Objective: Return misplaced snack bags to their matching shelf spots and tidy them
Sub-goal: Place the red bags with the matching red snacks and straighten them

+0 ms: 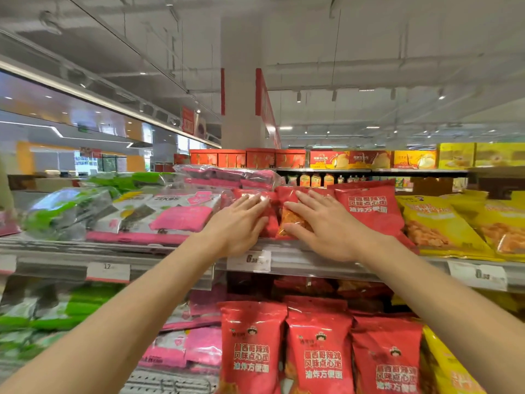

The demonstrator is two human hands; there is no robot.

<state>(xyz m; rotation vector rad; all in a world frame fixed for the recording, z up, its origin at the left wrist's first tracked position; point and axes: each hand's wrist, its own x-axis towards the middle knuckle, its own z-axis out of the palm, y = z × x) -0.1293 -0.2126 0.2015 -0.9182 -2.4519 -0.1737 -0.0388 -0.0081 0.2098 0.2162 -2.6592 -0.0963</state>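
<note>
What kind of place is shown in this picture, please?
Most likely a supermarket aisle: shelves stacked with red snack bags and yellow snack bags, price tags clipped along the shelf edge, and more stocked shelving behind.

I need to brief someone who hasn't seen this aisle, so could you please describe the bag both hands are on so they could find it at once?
Start at the upper shelf, in the red stretch between the pink bags and the yellow bags. The red snack bag lies under the left hand and right hand. Unlike the red bag with white lettering to its right, it shows an orange window of snacks.
</note>
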